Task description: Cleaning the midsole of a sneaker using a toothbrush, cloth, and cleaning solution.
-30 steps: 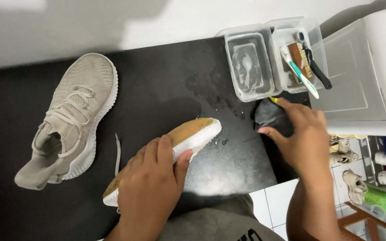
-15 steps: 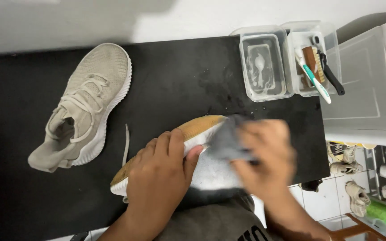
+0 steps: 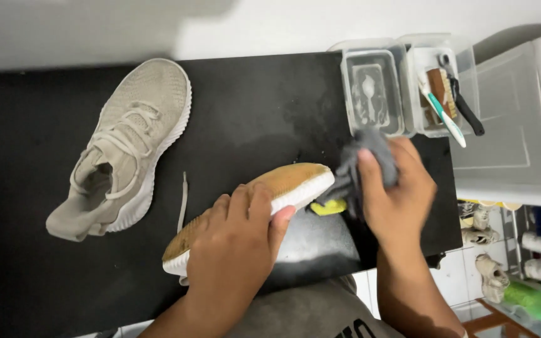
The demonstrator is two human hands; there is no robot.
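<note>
My left hand (image 3: pixel 236 244) presses down on a beige sneaker (image 3: pixel 286 183) that lies sole-up on the black table (image 3: pixel 245 112), its tan sole and white midsole showing. My right hand (image 3: pixel 396 194) grips a grey cloth (image 3: pixel 361 159) with a yellow edge, held just right of the sneaker's toe. A loose lace end (image 3: pixel 183 201) sticks out left of my left hand. The matching sneaker (image 3: pixel 126 147) lies upright at the table's left.
Two clear plastic tubs stand at the table's back right: one (image 3: pixel 372 94) holds cloudy water, the other (image 3: pixel 443 94) holds a toothbrush and brushes. A white plastic drawer unit (image 3: pixel 508 144) sits to the right. Shoes lie on the tiled floor (image 3: pixel 493 250) below.
My right hand took the grey cloth from the table's right, swept it over the sneaker's toe, and now holds it just right of the toe. The left hand stays on the sneaker.
</note>
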